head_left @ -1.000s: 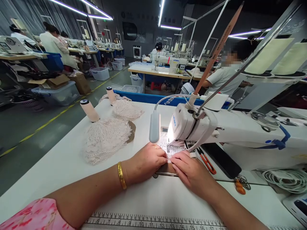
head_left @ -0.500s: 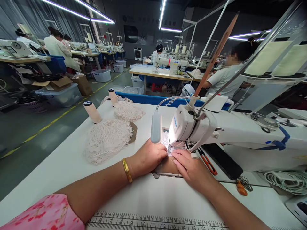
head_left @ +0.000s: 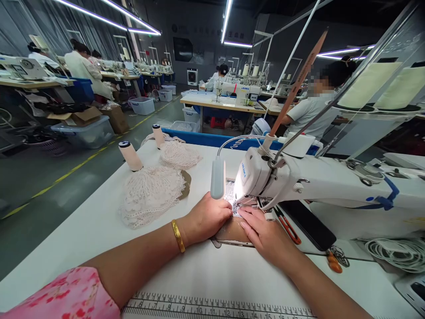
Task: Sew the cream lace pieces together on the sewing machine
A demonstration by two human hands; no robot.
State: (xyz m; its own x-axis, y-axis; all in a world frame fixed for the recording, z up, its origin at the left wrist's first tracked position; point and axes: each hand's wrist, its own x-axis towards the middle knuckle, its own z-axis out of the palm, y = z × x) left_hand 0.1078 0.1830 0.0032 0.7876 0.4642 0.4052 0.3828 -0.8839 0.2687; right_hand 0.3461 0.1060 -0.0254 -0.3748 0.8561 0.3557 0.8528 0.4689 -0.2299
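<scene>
White lace (head_left: 229,190) lies brightly lit under the needle area of a white sewing machine (head_left: 254,173). My left hand (head_left: 210,215), a gold bangle at its wrist, is closed with fingertips pinched at the lace's near left edge. On the right of the needle, my right hand (head_left: 265,230) lies with its fingers stretched out over the lace and a brown piece (head_left: 236,230). A grey lamp (head_left: 218,179) hangs just above my left hand. The needle tip itself is too small to make out.
Lace piles (head_left: 151,195) and thread cones (head_left: 130,156) stand on the left of the white table (head_left: 186,274). Orange snips (head_left: 288,226), a black phone (head_left: 308,226) and keys (head_left: 335,261) lie at right. A ruler (head_left: 212,308) runs along the front. Other people sit at machines beyond.
The whole view has shifted slightly. Both hands stay at the lace beside the needle, with almost no visible movement.
</scene>
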